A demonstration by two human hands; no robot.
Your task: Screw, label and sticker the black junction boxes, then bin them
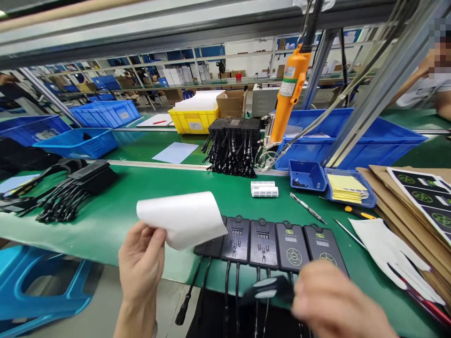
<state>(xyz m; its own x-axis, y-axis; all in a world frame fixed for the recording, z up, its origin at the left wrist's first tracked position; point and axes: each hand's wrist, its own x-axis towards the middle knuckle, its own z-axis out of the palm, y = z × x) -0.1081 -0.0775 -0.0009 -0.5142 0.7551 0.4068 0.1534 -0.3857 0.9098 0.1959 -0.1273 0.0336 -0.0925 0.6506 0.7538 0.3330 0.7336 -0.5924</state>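
My left hand [143, 263] pinches a curled white sheet [183, 218] between thumb and fingers, above the bench's front edge. My right hand [338, 300], smeared by motion, has its fingers closed on a dark label [266, 292] with pale oval patches. Under and between the hands lies a row of several black controller boxes [263, 241], their cables hanging over the front edge. The two at the right, one being the labelled controller [292, 246], bear faces with a green logo and round keypad. Those further left show bare digit displays; the white sheet partly covers the leftmost.
Behind the row are white slotted blocks [264, 188], a pen [308, 208] and a small blue bin [307, 175]. An orange electric screwdriver [291, 94] hangs above. Cardboard with label sheets [419, 188] lies right; cabled black units [84, 183] lie left. A blue stool [45, 281] stands below.
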